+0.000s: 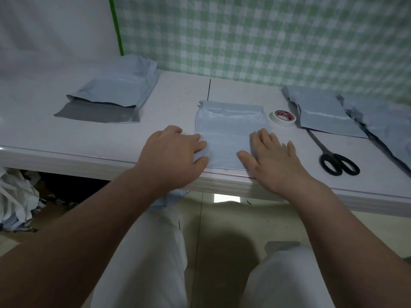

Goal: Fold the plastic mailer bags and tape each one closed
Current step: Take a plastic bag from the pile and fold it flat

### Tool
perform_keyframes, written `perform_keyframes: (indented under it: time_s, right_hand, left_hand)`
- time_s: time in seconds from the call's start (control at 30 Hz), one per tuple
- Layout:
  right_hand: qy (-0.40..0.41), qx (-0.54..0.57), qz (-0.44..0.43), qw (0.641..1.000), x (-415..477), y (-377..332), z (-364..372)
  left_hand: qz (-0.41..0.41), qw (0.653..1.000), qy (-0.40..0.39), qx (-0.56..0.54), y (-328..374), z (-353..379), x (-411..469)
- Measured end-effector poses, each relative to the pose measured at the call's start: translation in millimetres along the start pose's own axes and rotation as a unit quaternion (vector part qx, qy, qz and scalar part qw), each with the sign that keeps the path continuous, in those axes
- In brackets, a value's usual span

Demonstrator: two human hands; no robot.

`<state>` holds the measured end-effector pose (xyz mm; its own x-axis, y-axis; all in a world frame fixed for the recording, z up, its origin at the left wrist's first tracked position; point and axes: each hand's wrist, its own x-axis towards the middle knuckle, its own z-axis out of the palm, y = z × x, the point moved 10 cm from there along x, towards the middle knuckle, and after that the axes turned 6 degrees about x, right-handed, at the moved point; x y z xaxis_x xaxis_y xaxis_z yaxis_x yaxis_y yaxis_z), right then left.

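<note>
- My left grip (175, 150), a bare hand, sits at the left edge of the pale blue-grey plastic mailer bag (226, 130). Its fingers bend over that edge and the thumb comes in from the near side, so the near-left corner of the plastic looks pinched between them.
- My right grip (273, 156), the other bare hand, lies flat on the mailer's near-right part. Its fingers are straight and spread, pressing down and holding nothing.
- The mailer lies flat on the white counter (66, 134), with its near edge close to the front lip. Its far end shows a wrinkled, glossy band.
- Just right of the mailer's far-right corner I see a white roll of tape with a red-printed core (283, 118). It lies flat, apart from both grips.
- Further right of the mailer lie closed black-handled scissors (333, 158), handles toward the front lip. The blade tips meet the near edge of a flat stack of grey plastic mailers (322, 112).
- Right of that stack, a more crumpled heap of grey mailers (382, 125) runs to the frame edge.
- Well left of the mailer and further back sits a puffy pile of grey mailers (111, 92), with a darker grey flap laid out toward me.
- Behind the mailer hangs a green-and-white checked cloth (266, 41).
- Below and far left of the mailer, under the counter, I make out crumpled white plastic (15, 196).
</note>
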<state>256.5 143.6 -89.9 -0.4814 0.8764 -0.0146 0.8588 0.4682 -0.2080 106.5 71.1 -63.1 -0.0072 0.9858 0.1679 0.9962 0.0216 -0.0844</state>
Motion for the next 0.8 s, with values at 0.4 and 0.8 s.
perform_keyframes:
  time_s: [0.4,0.8]
  right_hand:
    - [0.072,0.259,-0.047,0.962,-19.1,-26.6,-22.5]
    - [0.036,0.228,-0.007,0.973,-18.6,-10.0,-19.4]
  left_hand:
    - [0.033,0.961,-0.055,-0.269,35.6,-6.5,21.4]
    - [-0.014,0.934,-0.159,-0.319,42.4,7.0,30.9]
